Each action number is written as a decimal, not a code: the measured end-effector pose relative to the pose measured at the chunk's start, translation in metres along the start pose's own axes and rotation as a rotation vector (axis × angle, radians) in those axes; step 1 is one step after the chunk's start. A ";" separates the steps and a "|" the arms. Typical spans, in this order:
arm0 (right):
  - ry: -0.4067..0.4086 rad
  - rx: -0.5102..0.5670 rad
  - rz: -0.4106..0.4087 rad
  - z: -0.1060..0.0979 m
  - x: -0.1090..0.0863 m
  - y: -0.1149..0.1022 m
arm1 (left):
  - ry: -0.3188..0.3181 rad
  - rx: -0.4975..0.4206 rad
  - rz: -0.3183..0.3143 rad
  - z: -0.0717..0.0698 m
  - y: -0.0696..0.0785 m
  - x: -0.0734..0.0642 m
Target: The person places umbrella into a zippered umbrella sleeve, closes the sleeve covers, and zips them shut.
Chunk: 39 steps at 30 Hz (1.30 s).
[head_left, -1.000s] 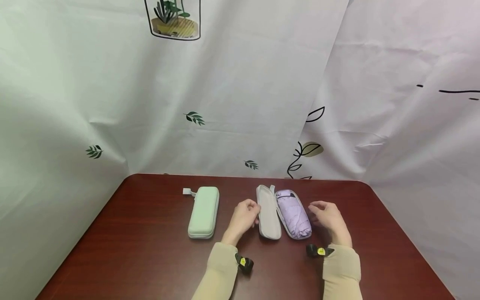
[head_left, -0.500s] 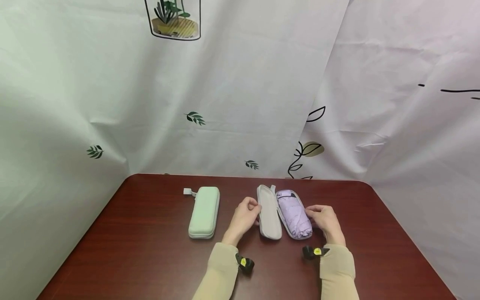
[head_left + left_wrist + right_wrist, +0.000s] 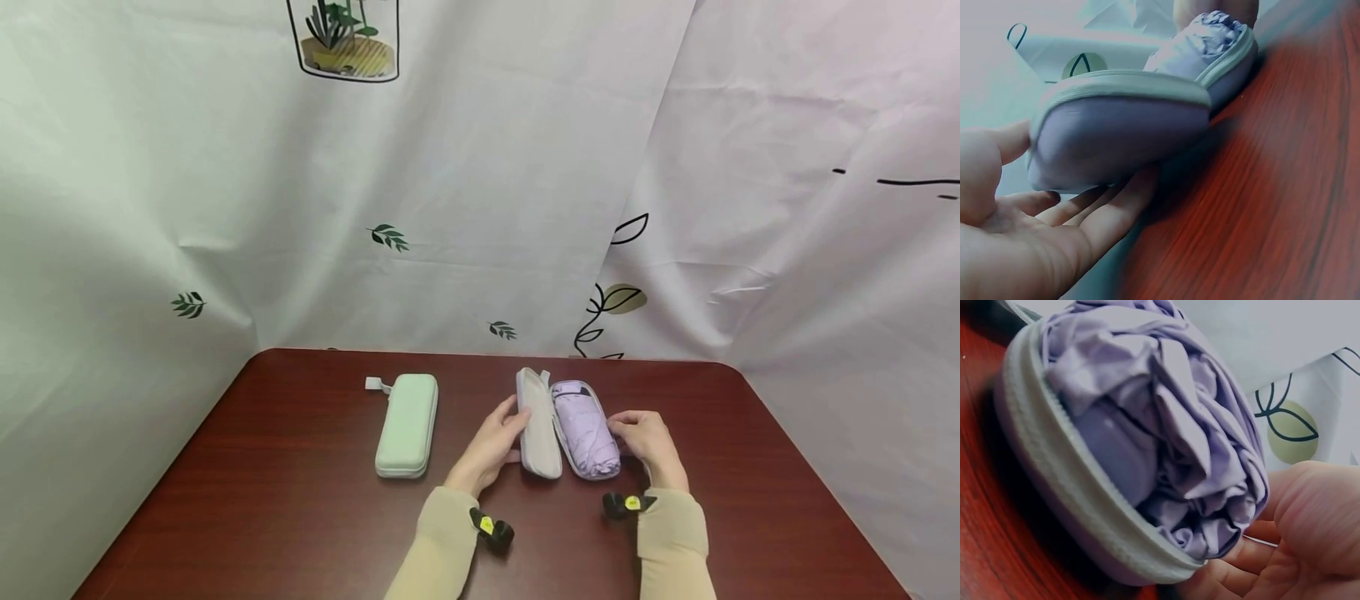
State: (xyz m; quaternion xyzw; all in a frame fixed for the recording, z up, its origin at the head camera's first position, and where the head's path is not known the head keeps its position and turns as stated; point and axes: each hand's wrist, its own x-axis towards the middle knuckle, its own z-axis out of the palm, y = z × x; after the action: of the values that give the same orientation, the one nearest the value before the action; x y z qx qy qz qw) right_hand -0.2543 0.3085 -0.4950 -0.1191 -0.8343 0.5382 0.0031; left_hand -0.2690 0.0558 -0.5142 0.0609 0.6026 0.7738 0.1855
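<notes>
A zip case lies unfolded on the table, its pale lid on the left and its other half on the right. Packed in that right half is a folded lilac umbrella, its crumpled fabric bulging above the zip rim. My left hand holds the lid, thumb at the rim and fingers beneath the lilac outer shell. The lid is tilted, its left side raised. My right hand grips the right side of the umbrella half, thumb against the umbrella and fingers low by the case.
A closed mint-green case with a small strap lies left of my left hand. The dark red table ends at a pale printed curtain behind. A black wrist camera sits on each cuff.
My right hand has moved left from beside the case onto its side. My left fingers have spread under the lid, and the lid's left edge has risen a little.
</notes>
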 end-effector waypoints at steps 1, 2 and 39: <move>-0.004 0.010 0.004 0.000 0.000 -0.001 | -0.006 -0.013 0.000 0.001 -0.001 0.000; -0.011 0.018 0.006 0.001 0.000 -0.001 | -0.014 -0.024 0.001 0.003 -0.001 0.000; -0.384 0.102 0.007 0.015 -0.004 -0.016 | 0.083 0.558 0.163 0.041 0.011 -0.009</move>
State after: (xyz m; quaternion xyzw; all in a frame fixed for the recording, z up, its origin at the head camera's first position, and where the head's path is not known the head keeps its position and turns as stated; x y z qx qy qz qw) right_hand -0.2550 0.2883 -0.4865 -0.0171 -0.7909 0.5926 -0.1520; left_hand -0.2501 0.0872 -0.4917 0.1262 0.7922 0.5925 0.0740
